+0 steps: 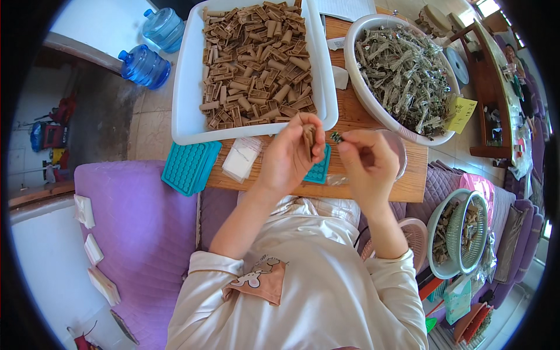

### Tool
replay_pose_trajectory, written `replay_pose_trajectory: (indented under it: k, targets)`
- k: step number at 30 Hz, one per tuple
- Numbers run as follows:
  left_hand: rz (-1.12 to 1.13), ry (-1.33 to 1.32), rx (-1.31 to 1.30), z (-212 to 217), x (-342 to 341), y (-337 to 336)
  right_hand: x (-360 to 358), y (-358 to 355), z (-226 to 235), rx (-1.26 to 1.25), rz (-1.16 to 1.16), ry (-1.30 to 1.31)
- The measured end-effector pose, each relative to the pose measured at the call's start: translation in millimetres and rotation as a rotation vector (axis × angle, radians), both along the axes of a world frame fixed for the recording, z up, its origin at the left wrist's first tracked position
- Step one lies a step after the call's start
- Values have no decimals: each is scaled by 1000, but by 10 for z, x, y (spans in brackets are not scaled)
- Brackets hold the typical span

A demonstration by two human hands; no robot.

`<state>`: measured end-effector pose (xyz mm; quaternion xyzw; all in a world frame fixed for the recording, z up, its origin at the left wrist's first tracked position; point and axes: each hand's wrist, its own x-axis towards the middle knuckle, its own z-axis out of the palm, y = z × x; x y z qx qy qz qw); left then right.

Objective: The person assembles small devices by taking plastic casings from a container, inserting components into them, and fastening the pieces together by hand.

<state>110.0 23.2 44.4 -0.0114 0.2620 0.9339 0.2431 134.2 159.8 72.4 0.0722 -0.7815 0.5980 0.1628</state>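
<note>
My left hand (286,157), raised over the front of the wooden table, is closed round a brown plastic shell (309,142). Its fingers cover part of the shell. A small green-and-black circuit piece (336,137) is pinched between the fingertips of my right hand (368,163), a short way right of the shell and apart from it. Beyond my left hand, a white tray (188,87) holds a heap of similar brown shells. The round white basin (350,55) at the far right is piled with bundled clear wires and small boards.
Teal dimpled trays (189,166) lie stacked at the table's left edge, with another teal tray (318,169) under my hands. Small clear bags (242,157) sit between them. Green baskets (434,233) stand on the right-hand seat; blue water bottles (146,67) stand at far left.
</note>
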Motion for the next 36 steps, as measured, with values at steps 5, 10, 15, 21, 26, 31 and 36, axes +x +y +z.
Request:
replay_pose_trajectory:
  k: [5,10,15,21,26,31,36]
  targets:
    - [138,74,-163,-42,365,81,208,-158,-100,-7,-36,51]
    - [108,70,-132,-89,568,43,388,-196,-226,39,-143,119]
    - [152,80,-221,-68,637,59,518,-226,-246,75,-208,136]
    - [161,183,-365,-79,672,97,531,-300,-290,134,-219,250]
    - [231,382,-418,-113,680,80,561,-275,-316,157,-209,268]
    - [167,364,-530,-55,701,36,558,-244,-360,184,-197,373]
    - [182,334,-557,-77,707,-16,554,-246,-357,237,-79,339]
